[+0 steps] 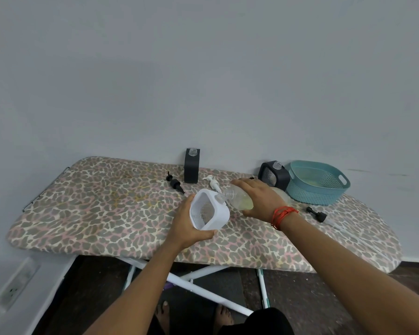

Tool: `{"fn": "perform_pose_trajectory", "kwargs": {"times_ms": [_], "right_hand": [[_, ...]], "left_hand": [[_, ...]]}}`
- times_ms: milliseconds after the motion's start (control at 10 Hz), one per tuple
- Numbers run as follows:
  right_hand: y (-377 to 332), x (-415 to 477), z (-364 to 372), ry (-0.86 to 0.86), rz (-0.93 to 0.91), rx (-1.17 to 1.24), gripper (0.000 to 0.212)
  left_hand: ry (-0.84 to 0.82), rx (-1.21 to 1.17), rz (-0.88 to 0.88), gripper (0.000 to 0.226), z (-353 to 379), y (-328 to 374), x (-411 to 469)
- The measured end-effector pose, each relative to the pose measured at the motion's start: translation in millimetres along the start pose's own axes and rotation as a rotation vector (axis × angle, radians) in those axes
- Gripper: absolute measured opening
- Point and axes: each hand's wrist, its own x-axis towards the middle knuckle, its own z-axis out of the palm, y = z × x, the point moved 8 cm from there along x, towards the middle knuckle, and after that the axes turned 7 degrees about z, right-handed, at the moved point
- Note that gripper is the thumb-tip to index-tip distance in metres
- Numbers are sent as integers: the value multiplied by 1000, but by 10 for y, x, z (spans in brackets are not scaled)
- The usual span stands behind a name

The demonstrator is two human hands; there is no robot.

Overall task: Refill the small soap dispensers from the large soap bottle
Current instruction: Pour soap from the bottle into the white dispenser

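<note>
Left hand (188,228) tilts white dispenser (209,210); right hand (259,198) tips soap bottle (238,197) in.

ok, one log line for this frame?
step: pouring | left hand: holds white dispenser | right hand: tips soap bottle into its neck | pumps off: all dispensers

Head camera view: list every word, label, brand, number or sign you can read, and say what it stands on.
No readable text anywhere in this view.
Large soap bottle: clear, no label showing.
White dispenser: plain, no print.
Upright black dispenser: plain.
Tilted black dispenser: plain.
Teal basket: no marking.
Ironing board cover: leopard pattern only.
Wall socket: any marking too small to read.
</note>
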Motion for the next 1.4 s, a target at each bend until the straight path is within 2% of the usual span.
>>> {"fn": "perform_pose_trajectory", "kwargs": {"times_ms": [700, 1400], "right_hand": [[-96, 18, -159, 53, -72, -241, 97], [-138, 42, -191, 45, -71, -334, 93]], "left_hand": [[-3, 61, 52, 100, 16, 11, 18], [2, 64, 61, 102, 13, 19, 22]]}}
